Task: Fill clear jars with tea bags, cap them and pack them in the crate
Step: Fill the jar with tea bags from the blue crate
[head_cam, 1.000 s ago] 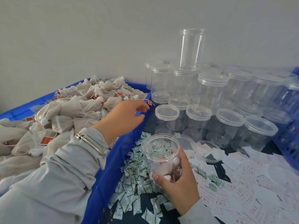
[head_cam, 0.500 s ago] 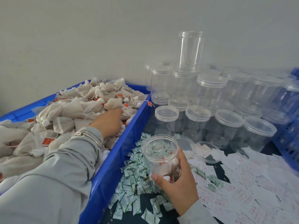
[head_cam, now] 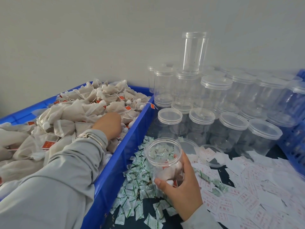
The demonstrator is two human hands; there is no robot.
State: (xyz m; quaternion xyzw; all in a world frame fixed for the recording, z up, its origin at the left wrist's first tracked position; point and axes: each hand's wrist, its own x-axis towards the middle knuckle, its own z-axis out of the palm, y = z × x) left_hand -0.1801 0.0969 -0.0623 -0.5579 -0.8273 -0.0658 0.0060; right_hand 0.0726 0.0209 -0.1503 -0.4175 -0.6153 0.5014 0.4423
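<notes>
My right hand [head_cam: 182, 191] grips an open clear jar [head_cam: 162, 157] with a few tea bags at its bottom, held upright over the dark table. My left hand [head_cam: 109, 123] reaches into the blue bin [head_cam: 115, 176] and its fingers are buried among the beige tea bags [head_cam: 79, 109] with red tags; I cannot see what the fingers hold. Several capped empty jars [head_cam: 234, 128] stand stacked behind the held jar. A loose clear lid [head_cam: 212, 156] lies on the table right of the jar.
Small green-and-white sachets [head_cam: 137, 184] lie scattered left of and under the held jar. White paper labels with red print [head_cam: 247, 192] cover the table to the right. A blue crate [head_cam: 297, 142] stands at the right edge. A grey wall is behind.
My left hand has dropped from above the bin's edge down into the tea bags and pushed its fingers in. My right hand keeps the jar in about the same place.
</notes>
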